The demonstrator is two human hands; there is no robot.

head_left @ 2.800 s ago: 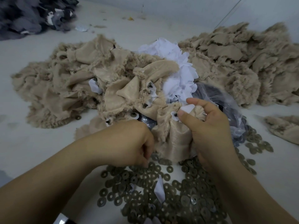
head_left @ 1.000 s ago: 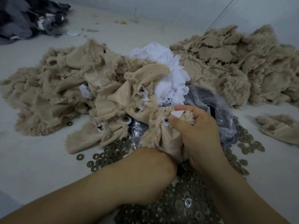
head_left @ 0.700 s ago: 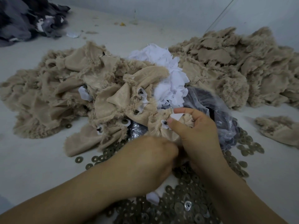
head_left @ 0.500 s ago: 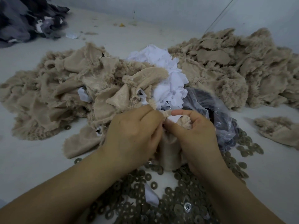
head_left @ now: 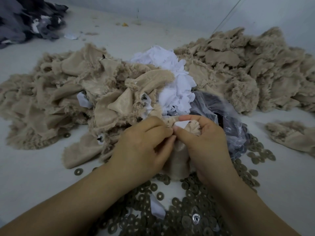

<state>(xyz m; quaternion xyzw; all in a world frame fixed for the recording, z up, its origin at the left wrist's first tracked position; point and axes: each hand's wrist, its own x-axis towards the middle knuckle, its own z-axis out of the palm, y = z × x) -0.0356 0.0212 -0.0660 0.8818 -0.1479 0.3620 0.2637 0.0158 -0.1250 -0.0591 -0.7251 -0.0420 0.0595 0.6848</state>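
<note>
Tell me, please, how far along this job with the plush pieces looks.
Done, seemingly: pieces in the left pile carry dark studs. In hand: the left hand and right hand pinch one beige piece at its white patch. Left, probably: the right pile shows no studs, and many washers lie loose.

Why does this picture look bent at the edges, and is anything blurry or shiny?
Head view: the wide lens bows the scene toward the edges; light is soft and even, shadows faint; glare glints on the plastic bag and one shiny washer; the dark cloth pile at top left looks smeared, the tan plush piece at centre sharper.
</note>
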